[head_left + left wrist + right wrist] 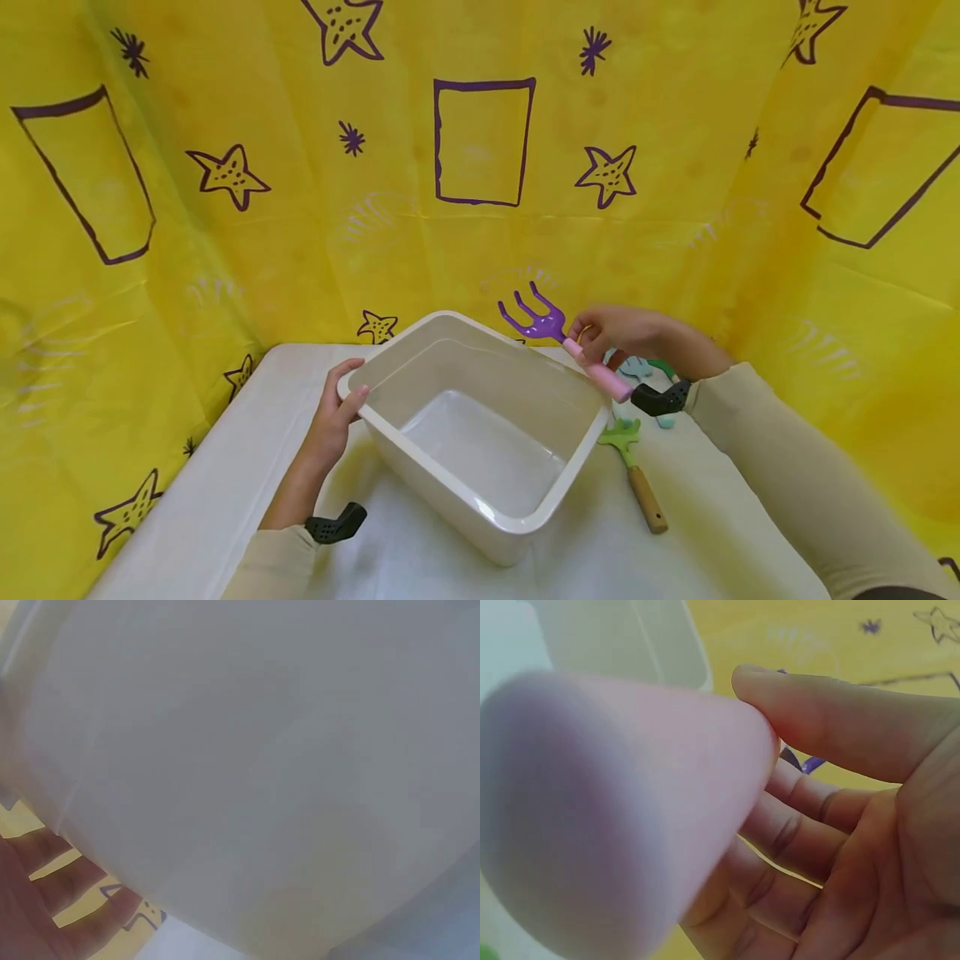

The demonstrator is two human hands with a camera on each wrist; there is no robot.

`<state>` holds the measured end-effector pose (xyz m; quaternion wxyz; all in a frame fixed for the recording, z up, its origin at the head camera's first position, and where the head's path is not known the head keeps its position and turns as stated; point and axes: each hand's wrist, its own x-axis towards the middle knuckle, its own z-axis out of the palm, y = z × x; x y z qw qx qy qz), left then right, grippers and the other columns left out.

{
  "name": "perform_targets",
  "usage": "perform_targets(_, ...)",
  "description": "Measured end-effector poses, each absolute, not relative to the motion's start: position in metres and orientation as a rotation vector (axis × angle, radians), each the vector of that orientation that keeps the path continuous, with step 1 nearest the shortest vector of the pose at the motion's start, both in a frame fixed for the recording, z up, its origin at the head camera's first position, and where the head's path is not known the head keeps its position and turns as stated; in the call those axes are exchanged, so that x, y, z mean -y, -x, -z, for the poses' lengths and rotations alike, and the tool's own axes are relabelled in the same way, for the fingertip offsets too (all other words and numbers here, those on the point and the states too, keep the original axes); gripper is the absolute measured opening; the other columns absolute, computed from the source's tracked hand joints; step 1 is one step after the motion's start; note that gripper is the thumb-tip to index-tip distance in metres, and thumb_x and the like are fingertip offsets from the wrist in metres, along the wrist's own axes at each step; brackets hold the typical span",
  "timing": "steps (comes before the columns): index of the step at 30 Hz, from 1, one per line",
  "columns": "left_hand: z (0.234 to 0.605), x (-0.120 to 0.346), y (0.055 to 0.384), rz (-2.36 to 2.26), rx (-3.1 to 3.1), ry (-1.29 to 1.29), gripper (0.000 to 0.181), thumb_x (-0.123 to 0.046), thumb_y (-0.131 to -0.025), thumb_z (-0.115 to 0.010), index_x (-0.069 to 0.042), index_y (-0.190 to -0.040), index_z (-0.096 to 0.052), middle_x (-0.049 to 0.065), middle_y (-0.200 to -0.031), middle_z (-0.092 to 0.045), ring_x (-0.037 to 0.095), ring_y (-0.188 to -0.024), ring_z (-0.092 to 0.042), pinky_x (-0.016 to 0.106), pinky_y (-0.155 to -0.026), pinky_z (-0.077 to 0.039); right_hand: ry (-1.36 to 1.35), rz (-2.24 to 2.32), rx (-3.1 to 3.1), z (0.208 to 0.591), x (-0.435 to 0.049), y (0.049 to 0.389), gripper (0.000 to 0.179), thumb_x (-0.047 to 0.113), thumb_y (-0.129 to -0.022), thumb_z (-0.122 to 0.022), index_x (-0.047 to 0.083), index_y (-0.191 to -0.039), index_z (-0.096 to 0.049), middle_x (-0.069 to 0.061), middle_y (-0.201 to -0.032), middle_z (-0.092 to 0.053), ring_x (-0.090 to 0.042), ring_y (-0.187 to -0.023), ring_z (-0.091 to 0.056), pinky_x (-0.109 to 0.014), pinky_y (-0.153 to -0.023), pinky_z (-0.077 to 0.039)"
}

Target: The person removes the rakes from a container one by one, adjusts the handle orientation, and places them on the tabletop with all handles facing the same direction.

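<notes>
My left hand (337,417) grips the left corner rim of a cream plastic tub (397,454), thumb inside and fingers outside. The tub stands turned at an angle on the white table, with nothing inside it. In my right hand (626,331) is a small hand rake with three purple prongs (542,320) and a pink handle (603,377). Thumb and fingers pinch that handle near its purple end, and the prongs point up and left, over the tub's far rim. Up close in the right wrist view, the butt of the pink handle (562,825) looms large.
Right of the tub lies a green hand rake (622,435) with a wooden handle (647,500). Light-blue tools (637,367) and a green piece (663,367) lie behind, partly hidden by my right hand and wrist. Yellow cloth with purple drawings (480,250) hangs behind the white table (285,367).
</notes>
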<state>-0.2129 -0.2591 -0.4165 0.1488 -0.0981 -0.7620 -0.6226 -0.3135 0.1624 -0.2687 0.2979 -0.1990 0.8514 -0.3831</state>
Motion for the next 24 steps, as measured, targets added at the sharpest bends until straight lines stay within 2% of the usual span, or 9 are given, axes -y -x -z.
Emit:
perform_targets(8,0.418,0.257,0.212,1.797,2.189,0.268,0.043,-0.012,-0.103,-0.043,-0.005,-0.143,-0.03,0.022,-0.123,-0.049,0.019,-0.096,-0.059,0.024,-0.077,-0.048,0.438,1.099,-2.283,0.295,-0.208,0.301,0.049,0.012,-0.084,-0.073,-0.004,-0.122,-0.046,-0.017,-0.104,-0.052,-0.029,-0.089,-0.056,-0.039,-0.073,-0.053)
perform_targets(17,0.417,0.257,0.21,1.78,2.226,0.252,0.044,-0.016,-0.103,-0.043,-0.009,-0.145,-0.029,0.02,-0.128,-0.049,0.02,-0.099,-0.058,0.023,-0.082,-0.046,0.322,1.206,-2.268,0.327,-0.256,0.292,0.049,0.011,-0.086,-0.071,-0.006,-0.122,-0.043,-0.016,-0.101,-0.051,-0.029,-0.087,-0.056,-0.039,-0.072,-0.052)
perform_targets(24,0.415,0.256,0.211,1.77,2.228,0.261,0.044,-0.015,-0.103,-0.043,-0.009,-0.145,-0.029,0.02,-0.128,-0.05,0.019,-0.099,-0.058,0.023,-0.082,-0.046,0.281,1.286,-2.243,0.355,-0.289,0.276,0.051,0.01,-0.086,-0.069,-0.007,-0.124,-0.041,-0.016,-0.105,-0.049,-0.029,-0.088,-0.054,-0.039,-0.073,-0.052)
